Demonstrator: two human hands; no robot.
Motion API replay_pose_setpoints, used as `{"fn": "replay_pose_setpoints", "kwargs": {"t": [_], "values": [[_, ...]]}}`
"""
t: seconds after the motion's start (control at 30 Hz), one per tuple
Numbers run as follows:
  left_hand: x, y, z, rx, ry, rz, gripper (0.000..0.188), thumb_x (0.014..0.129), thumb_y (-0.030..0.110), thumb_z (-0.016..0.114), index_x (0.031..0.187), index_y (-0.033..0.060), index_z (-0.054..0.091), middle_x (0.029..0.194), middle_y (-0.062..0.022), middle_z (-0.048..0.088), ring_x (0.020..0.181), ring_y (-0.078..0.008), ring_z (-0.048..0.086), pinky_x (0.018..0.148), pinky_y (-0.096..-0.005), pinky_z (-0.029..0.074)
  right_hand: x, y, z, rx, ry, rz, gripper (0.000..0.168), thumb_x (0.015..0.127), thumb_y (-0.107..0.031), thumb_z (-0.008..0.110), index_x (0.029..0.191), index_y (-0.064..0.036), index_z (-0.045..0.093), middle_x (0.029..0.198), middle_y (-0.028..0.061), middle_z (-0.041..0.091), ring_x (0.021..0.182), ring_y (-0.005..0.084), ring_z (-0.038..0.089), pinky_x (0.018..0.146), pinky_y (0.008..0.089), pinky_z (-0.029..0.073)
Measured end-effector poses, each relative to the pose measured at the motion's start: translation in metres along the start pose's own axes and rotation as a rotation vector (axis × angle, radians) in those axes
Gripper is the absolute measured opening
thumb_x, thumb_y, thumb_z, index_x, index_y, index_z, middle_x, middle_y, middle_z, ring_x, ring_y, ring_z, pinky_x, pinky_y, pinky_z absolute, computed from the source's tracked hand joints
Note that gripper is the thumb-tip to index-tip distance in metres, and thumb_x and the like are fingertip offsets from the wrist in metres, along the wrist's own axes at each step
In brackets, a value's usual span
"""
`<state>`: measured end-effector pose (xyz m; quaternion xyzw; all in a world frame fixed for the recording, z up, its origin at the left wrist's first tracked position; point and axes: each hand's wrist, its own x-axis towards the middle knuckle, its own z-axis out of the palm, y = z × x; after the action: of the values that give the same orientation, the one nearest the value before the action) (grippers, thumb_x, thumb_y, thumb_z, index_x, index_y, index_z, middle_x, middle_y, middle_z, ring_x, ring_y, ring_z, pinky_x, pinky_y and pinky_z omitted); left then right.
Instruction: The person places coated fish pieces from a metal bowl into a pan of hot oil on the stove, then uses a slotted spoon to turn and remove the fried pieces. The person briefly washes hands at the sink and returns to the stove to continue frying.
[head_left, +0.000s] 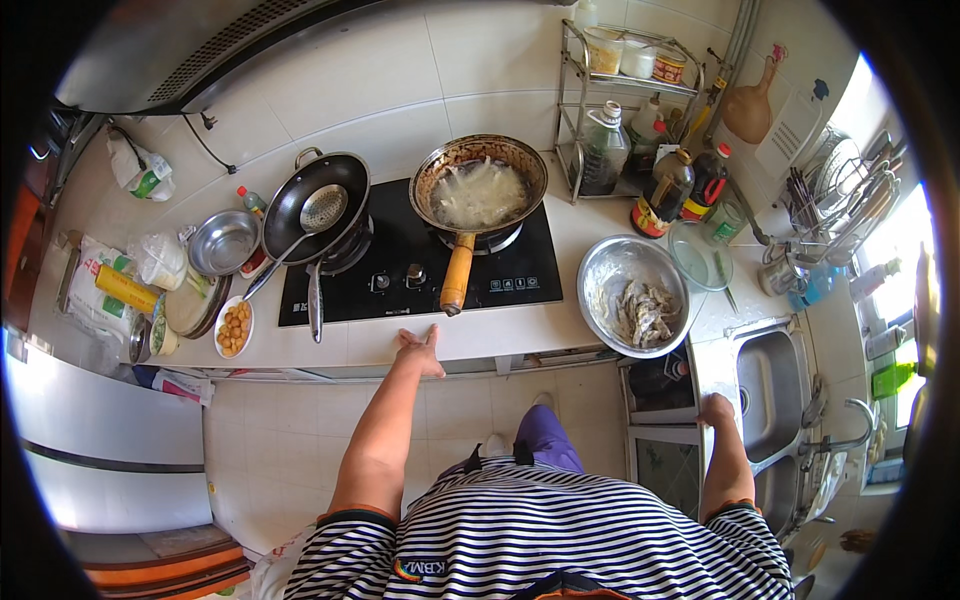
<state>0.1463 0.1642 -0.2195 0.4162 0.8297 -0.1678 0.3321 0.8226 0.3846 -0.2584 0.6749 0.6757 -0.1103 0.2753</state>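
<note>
My left hand (422, 351) leans on the front edge of the countertop with fingers spread and nothing in it. Beyond it, a wok with a wooden handle (459, 281) sits on the right burner, and pale battered pieces (484, 193) bubble in its oil. My right hand (718, 410) rests at the counter edge beside the sink; its fingers are hard to make out. Forward of that hand stands a steel bowl (592, 289) holding batter-coated pieces (643, 313). On the left burner, a tilted dark wok (281, 217) has a slotted skimmer (324, 208) lying across it.
Browned balls fill a white dish (220, 341) at the counter's left, near an empty steel bowl (225, 241). Sauce bottles (664, 191) and a glass bowl (701, 255) stand behind the batter bowl. A metal rack (568, 112) holds jars. The double sink (769, 390) lies at right.
</note>
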Motion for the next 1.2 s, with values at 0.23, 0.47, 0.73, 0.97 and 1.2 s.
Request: {"fn": "replay_pose_setpoints", "kwargs": {"t": [0.23,0.47,0.73,0.97,1.2], "values": [[0.003,-0.002,0.003,0.012,0.008,0.001,0.125,0.064,0.041,0.082,0.151,0.0280,-0.007,0.147,-0.0411,-0.005,0.140,-0.0512,0.000,0.113,-0.0490,0.022,-0.007,-0.005,-0.006,0.005,0.030,-0.005,0.055,0.053,-0.034,0.088,0.095,-0.004,0.068,0.100,0.0152,0.068,0.097,0.0303,0.065,0.084,0.0383,0.052],[0.006,-0.002,0.005,-0.001,0.015,0.006,0.125,0.064,0.041,0.082,0.151,0.0282,-0.006,0.147,-0.0412,-0.004,0.140,-0.0517,0.000,0.112,-0.0500,0.022,-0.011,-0.006,-0.010,-0.002,0.012,-0.002,0.054,0.054,-0.036,0.088,0.093,-0.004,0.069,0.099,0.0150,0.069,0.095,0.0300,0.065,0.084,0.0379,0.052],[0.004,-0.002,0.003,0.008,0.007,0.006,0.124,0.065,0.041,0.082,0.151,0.0296,-0.007,0.147,-0.0405,-0.004,0.140,-0.0512,-0.001,0.112,-0.0490,0.023,-0.011,-0.005,-0.010,0.031,0.015,-0.024,0.056,0.053,-0.037,0.088,0.091,-0.001,0.069,0.096,0.0181,0.068,0.093,0.0329,0.065,0.082,0.0393,0.052],[0.004,-0.003,0.003,-0.004,-0.007,-0.015,0.124,0.065,0.040,0.081,0.150,0.0315,-0.008,0.147,-0.0393,-0.009,0.140,-0.0507,0.000,0.112,-0.0486,0.024,-0.011,-0.007,-0.009,0.014,0.050,-0.018,0.052,0.054,-0.035,0.088,0.091,-0.003,0.070,0.096,0.0157,0.069,0.093,0.0300,0.066,0.083,0.0377,0.052],[0.003,-0.001,0.003,-0.012,-0.004,-0.018,0.125,0.064,0.039,0.082,0.150,0.0311,-0.008,0.147,-0.0393,-0.010,0.141,-0.0503,0.002,0.112,-0.0477,0.025,-0.015,-0.008,-0.013,0.015,0.026,0.002,0.053,0.054,-0.035,0.088,0.093,-0.004,0.069,0.098,0.0150,0.069,0.094,0.0297,0.066,0.083,0.0376,0.052]]}}
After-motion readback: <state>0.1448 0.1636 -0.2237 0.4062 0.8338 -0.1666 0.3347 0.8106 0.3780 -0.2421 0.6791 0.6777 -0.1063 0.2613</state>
